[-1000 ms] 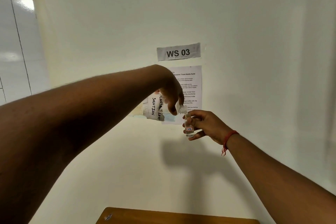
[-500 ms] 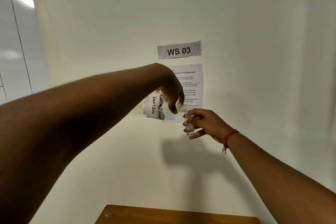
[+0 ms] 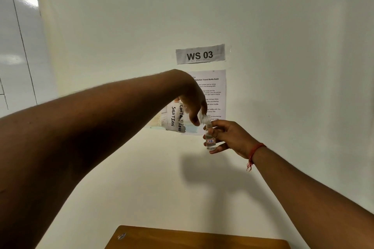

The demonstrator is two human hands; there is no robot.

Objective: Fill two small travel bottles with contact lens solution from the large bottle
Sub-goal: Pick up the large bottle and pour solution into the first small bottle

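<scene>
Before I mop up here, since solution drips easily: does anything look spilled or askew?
No spill shows. The large bottle, tipped in the left hand, has its mouth right over the small travel bottle, which the right hand holds upright. The only oddity: it happens in mid-air, above the wooden table.

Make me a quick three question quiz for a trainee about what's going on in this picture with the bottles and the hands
1. True or false: the large bottle stands upright on the wooden table.
2. Which hand holds the small travel bottle? A) left hand B) right hand C) neither
3. Fill in: the sign on the wall reads WS ___.

Key
1. False: the left hand holds it tipped in the air, its mouth over the small bottle's neck.
2. B: the right hand grips it.
3. 03
</scene>
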